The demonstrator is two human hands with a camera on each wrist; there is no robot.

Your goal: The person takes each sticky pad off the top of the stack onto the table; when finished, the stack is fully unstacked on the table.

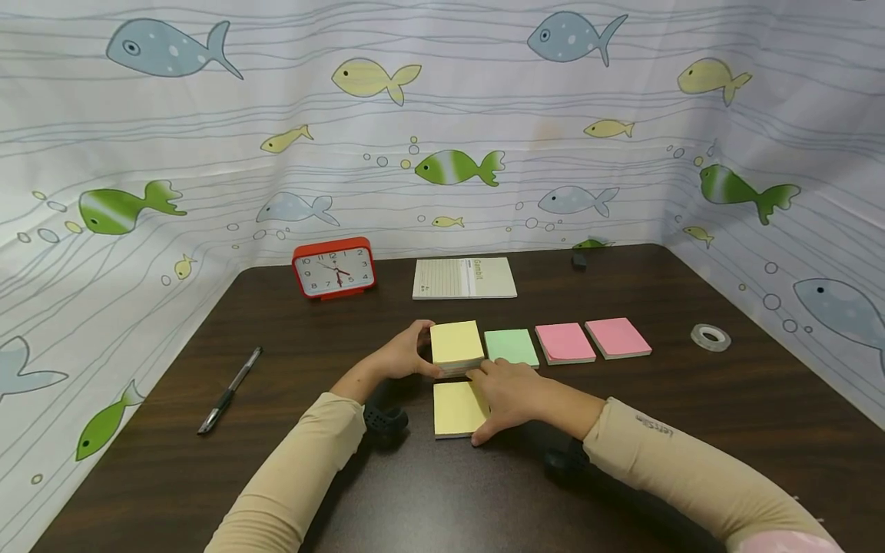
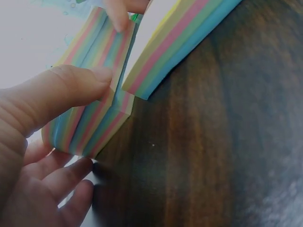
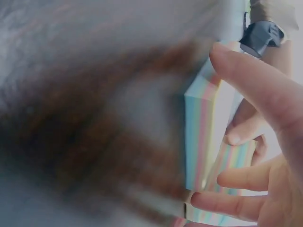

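In the head view, my left hand (image 1: 403, 353) holds a stack of sticky note pads (image 1: 457, 342) topped with yellow, thumb on the near side and fingers at the back. Its striped edges (image 2: 97, 101) show in the left wrist view. Just nearer me lies a single yellow sticky note pad (image 1: 458, 409). Over that pad's right side is my right hand (image 1: 515, 390), its thumb (image 3: 232, 61) by the near edge and its extended fingers (image 3: 227, 202) by the far edge. One right fingertip (image 2: 119, 21) touches the stack in the left wrist view.
Right of the stack lie a green pad (image 1: 512, 348) and two pink pads (image 1: 565, 342). Behind are a notepad (image 1: 465, 278), a red clock (image 1: 334, 268) and a small black object (image 1: 578, 262). A pen (image 1: 231, 390) is far left, a tape roll (image 1: 710, 337) far right.
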